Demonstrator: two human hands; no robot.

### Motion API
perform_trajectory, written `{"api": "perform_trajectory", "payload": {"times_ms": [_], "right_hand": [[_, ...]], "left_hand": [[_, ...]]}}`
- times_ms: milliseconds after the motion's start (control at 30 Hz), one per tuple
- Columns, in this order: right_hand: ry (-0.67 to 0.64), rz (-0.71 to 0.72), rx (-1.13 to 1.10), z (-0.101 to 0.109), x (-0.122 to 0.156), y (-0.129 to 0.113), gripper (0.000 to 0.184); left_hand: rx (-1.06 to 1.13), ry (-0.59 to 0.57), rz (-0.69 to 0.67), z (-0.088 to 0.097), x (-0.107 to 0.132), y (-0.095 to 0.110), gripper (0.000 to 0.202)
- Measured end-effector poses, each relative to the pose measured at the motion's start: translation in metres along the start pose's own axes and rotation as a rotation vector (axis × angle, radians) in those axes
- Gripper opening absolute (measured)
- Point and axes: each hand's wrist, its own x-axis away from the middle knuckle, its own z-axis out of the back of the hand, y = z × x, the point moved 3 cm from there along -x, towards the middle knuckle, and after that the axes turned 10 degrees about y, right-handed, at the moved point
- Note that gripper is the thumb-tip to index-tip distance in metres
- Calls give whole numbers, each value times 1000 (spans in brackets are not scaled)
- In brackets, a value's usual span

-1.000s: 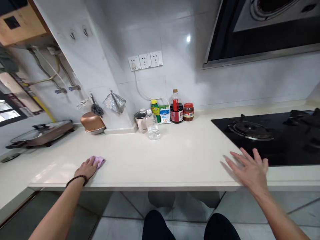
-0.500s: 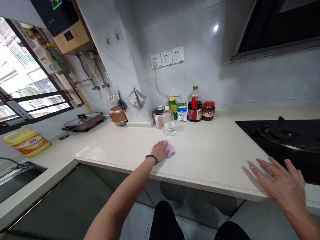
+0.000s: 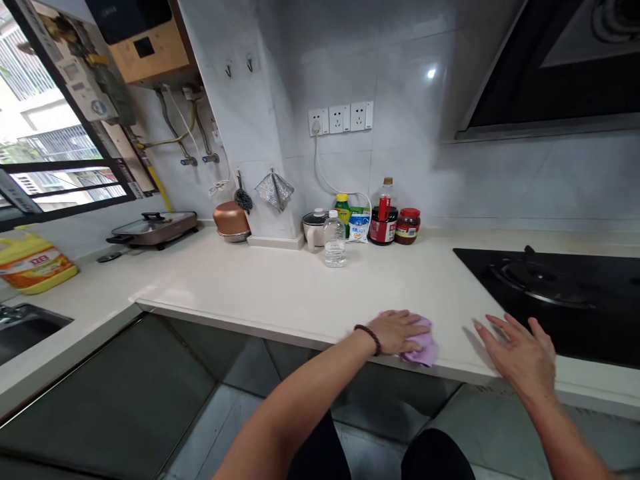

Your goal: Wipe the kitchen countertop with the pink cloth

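Observation:
My left hand (image 3: 397,331), with a dark bracelet at the wrist, holds a light purple cleaning cloth (image 3: 423,343) against the white countertop (image 3: 280,287), close to its front edge. The fingers lie fairly flat over the cloth, whose right part shows beyond them. To the right, my right hand (image 3: 523,353) has its fingers spread and nothing in it. It is over the counter's front edge beside the black gas stove (image 3: 590,293), casting a shadow; whether it touches the surface I cannot tell.
A clear plastic bottle (image 3: 335,241) stands ahead, before a white pot (image 3: 314,230). Sauce bottles and a red-lidded jar (image 3: 408,227) line the wall. An electric pan (image 3: 155,230), copper-coloured pot (image 3: 231,220), yellow jug (image 3: 35,263) and sink (image 3: 35,330) are leftward.
My left hand has slid the cloth rightward and nearer the front edge, its fingers now flatter. The view has shifted slightly. My right hand stays spread near the stove.

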Motion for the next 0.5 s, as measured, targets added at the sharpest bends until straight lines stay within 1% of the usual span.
{"api": "perform_trajectory", "payload": {"times_ms": [67,133,200,300,367,400,433,467,500], "right_hand": [[-33,-17,3,4,0,-6,59],[-49,-28,5,7,0,-11,59],[-48,-41,-3,9,0,-15,59],[-12,-83,-27,15,-1,-21,63],[31,-112,-71,21,-2,-25,67],[62,-122,-106,24,-2,-27,68],[103,-129,-146,28,-2,-29,69],[151,-135,-186,32,-3,-31,70],[205,-144,-220,36,-3,-33,70]], "left_hand": [[44,54,59,19,37,-28,63],[85,122,152,39,84,-60,62],[93,187,267,59,141,-92,62],[3,246,451,82,236,-138,65],[-84,290,578,92,297,-169,68],[-118,313,646,95,325,-185,70],[-135,330,699,97,348,-200,74],[-139,342,736,97,365,-213,80],[-142,354,759,96,378,-223,87]]}}
